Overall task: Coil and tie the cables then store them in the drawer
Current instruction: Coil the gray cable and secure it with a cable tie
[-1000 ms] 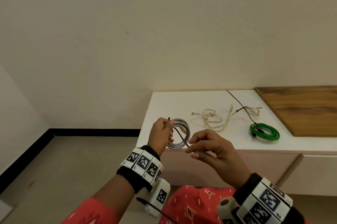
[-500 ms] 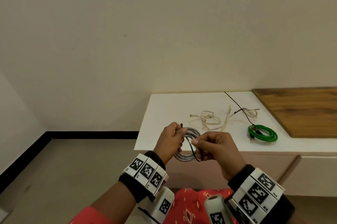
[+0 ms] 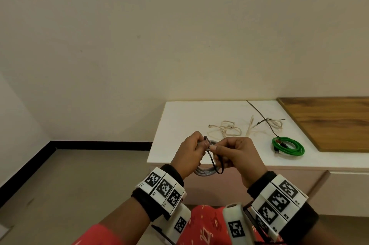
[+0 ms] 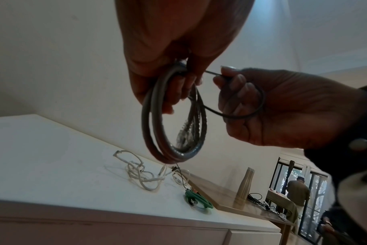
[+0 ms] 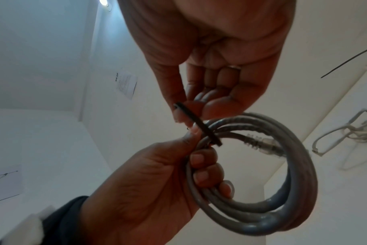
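My left hand [image 3: 189, 153] grips a coiled grey cable [image 3: 204, 172] in front of the white cabinet, fingers curled through the coil [image 5: 262, 190]. A black zip tie [image 3: 214, 163] loops round the coil's strands. My right hand [image 3: 235, 153] pinches the tie's end [image 5: 191, 116] between thumb and fingers, right beside my left thumb. In the left wrist view the tie [image 4: 241, 114] bows out in a loop from the grey coil [image 4: 174, 129] round my right fingers [image 4: 239, 92]. The coil's clear plug [image 5: 266, 147] lies inside the ring.
On the white cabinet top [image 3: 187, 117] lie a tangled white cable [image 3: 225, 131], another white cable with a black zip tie [image 3: 265, 121] and a coiled green cable [image 3: 288, 146]. A wooden panel [image 3: 335, 121] lies at right. A closed drawer front [image 3: 349, 191] shows below.
My hands have come together and lowered a little. The right hand carried the tie's free end round the coil up to the left thumb, bending the straight tie into a loop.
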Demonstrator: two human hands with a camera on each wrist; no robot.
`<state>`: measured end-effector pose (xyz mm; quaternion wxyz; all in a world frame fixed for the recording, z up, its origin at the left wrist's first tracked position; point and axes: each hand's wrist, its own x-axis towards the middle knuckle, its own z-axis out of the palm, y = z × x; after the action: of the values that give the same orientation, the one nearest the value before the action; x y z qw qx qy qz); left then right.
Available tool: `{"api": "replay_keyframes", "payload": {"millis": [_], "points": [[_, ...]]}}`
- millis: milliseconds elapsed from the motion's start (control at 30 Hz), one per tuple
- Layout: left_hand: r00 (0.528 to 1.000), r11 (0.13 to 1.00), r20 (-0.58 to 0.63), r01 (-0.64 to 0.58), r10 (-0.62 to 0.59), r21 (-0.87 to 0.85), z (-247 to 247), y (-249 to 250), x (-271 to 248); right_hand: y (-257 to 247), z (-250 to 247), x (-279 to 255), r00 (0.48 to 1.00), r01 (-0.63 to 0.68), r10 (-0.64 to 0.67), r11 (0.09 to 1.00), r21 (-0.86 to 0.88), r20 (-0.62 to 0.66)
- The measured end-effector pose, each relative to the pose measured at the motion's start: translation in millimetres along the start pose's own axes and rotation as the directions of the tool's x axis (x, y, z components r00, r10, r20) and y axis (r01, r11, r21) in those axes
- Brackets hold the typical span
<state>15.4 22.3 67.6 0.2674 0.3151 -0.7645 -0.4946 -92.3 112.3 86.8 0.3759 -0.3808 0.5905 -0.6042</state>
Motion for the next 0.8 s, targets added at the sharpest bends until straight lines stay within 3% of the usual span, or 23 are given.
{"api": "replay_keyframes", "payload": {"millis": [167, 600, 800], "points": [[0.999, 0.997, 0.021, -0.047, 0.046, 0.06, 1.5, 1.9, -0.8, 0.7, -1.0, 0.8, 1.0, -0.006, 0.006, 1.0, 0.002, 0.0], [1.0, 0.997, 0.02, -0.018, 0.017, 0.071, 1.7, 2.8, -0.9, 3.3, -1.4, -0.8, 1.0, -0.01, 0.01, 1.0, 0.014, -0.009], [0.993, 0.961, 0.048, -0.117, 0.108, 0.252, 3.0, 4.5, -3.9, 2.6, -2.8, -0.6, 0.999, -0.006, 0.007, 0.998, 0.055, -0.032]]}}
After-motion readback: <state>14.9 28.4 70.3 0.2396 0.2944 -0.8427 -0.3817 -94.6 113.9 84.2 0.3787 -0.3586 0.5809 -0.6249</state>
